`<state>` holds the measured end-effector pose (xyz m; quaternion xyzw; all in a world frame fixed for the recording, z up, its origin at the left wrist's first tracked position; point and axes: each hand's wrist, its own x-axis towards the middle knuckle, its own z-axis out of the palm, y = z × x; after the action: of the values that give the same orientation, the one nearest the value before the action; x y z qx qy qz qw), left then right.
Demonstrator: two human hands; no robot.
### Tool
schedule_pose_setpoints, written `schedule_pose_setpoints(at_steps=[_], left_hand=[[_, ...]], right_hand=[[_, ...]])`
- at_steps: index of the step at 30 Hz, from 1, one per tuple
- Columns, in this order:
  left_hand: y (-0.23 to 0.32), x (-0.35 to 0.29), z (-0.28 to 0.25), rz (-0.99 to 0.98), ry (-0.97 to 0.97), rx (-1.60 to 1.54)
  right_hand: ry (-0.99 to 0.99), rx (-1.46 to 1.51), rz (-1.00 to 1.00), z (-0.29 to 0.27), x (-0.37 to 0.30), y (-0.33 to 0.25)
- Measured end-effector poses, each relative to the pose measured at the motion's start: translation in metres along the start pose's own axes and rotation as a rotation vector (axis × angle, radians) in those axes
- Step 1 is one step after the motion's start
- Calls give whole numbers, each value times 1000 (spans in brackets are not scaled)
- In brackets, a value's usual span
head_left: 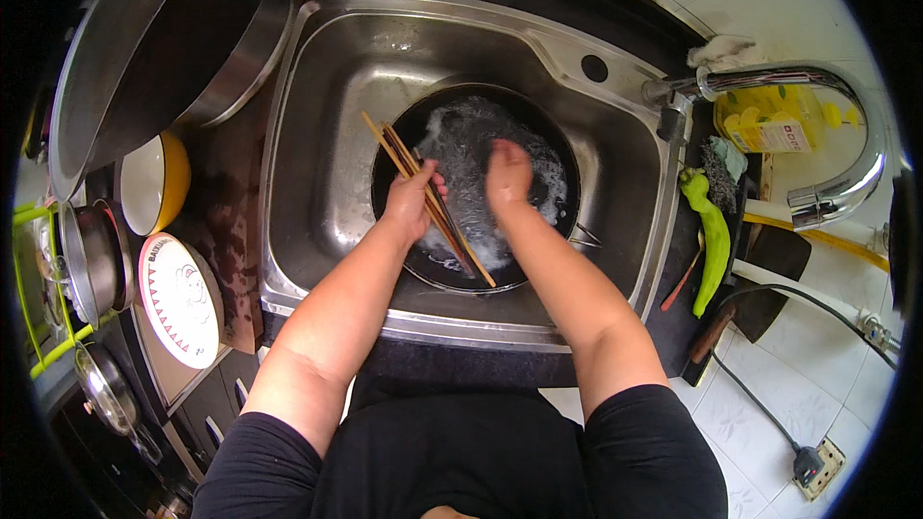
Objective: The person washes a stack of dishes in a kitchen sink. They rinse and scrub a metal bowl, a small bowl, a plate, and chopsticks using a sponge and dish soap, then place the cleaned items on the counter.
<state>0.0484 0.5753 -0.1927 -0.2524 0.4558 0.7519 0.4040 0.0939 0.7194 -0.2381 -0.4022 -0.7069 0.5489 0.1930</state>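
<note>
My left hand (411,200) is closed around a bundle of chopsticks (449,226), some pale wood and some dark, slanting over a round black pan (550,132). Foamy water (466,139) fills the pan, which sits in a stainless steel sink (336,149). At the pan's right half, my right hand (508,173) dips toward the suds. Its fingertips blur into the water, so whether it grips anything is hidden.
A chrome faucet (846,86) arches at the right, beside a yellow bottle (769,115). A long green pepper (713,245) lies along the sink's right edge. Bowls, including a yellow one (171,183), a white patterned plate (181,303) and a large metal pan (125,58) stand left.
</note>
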Motion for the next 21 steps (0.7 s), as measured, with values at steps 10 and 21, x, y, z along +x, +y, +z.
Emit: schedule_pose_setpoints(at_steps=[10,21], left_hand=[[-13,-2,0,-62,-143,193],[5,-54,43,205,-419,730]], right_hand=[[-551,137,179,17,-36,-59],[-511,609,319,-24,-3,-183]])
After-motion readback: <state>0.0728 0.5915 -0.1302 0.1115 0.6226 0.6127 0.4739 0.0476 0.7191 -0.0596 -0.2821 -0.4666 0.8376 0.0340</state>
